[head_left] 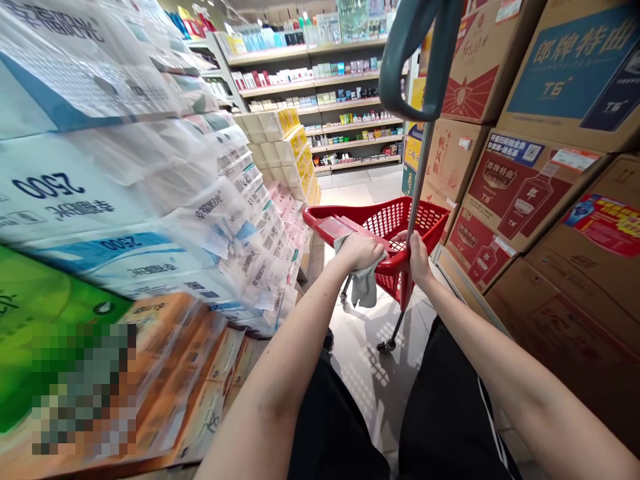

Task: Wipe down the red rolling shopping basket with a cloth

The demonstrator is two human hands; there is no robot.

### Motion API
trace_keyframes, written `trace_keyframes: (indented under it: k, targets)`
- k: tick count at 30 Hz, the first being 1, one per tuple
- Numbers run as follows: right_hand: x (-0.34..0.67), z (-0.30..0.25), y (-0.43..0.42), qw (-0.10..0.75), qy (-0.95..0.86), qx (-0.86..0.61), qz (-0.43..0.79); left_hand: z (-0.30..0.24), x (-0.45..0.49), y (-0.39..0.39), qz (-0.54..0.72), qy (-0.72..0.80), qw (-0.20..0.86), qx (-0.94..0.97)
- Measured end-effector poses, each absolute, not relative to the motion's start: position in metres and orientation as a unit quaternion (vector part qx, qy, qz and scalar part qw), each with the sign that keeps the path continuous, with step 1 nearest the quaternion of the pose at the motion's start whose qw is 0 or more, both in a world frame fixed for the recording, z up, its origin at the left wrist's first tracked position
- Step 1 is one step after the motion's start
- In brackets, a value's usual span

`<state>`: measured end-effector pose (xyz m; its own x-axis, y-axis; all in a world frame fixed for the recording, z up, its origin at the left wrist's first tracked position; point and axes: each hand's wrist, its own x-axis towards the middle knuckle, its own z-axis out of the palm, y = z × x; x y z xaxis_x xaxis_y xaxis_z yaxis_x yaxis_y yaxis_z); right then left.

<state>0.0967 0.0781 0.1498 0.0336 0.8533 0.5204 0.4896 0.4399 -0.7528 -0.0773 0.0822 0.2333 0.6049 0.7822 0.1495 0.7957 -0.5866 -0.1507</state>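
In the head view, a red basket stands on wheeled legs on the tiled floor, just in front of the person's black trousers. The left hand is at the basket's near rim, its fingers clenched on a grey cloth that hangs down outside that rim. The right hand touches the pole at the near right corner, fingers reaching past it toward the basket's inside; whether they grasp the pole or the rim cannot be told. A grey handle tops the pole.

White packs are piled along the left, with orange packs and a green pack nearer. Cartons are stacked on the right. Beyond the basket are stocked shelves.
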Motion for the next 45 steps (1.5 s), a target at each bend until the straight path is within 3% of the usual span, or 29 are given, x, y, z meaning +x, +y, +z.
trace_keyframes:
  k: [11,15,21,35,39,45]
  targets:
    - [0.102,0.147,0.093,0.64,-0.518,-0.492,0.283,0.218,-0.067,0.051,-0.221,-0.406,0.093,-0.882]
    - [0.114,0.148,0.093,0.659,-0.516,-0.459,0.297,0.229,-0.057,0.05,-0.19,-0.371,0.072,-0.906]
    - [0.121,0.154,0.087,0.608,-0.567,-0.448,0.329,0.233,-0.054,0.061,-0.07,-0.386,0.055,-0.918]
    - [0.129,0.163,0.084,0.566,-0.614,-0.407,0.37,0.241,-0.05,0.059,-0.05,-0.397,0.045,-0.915]
    - [0.128,0.161,0.085,0.567,-0.615,-0.413,0.36,0.235,-0.051,0.052,-0.115,-0.419,0.043,-0.9]
    - [0.127,0.159,0.084,0.56,-0.618,-0.431,0.343,0.227,-0.053,0.046,-0.314,-0.475,-0.008,-0.822]
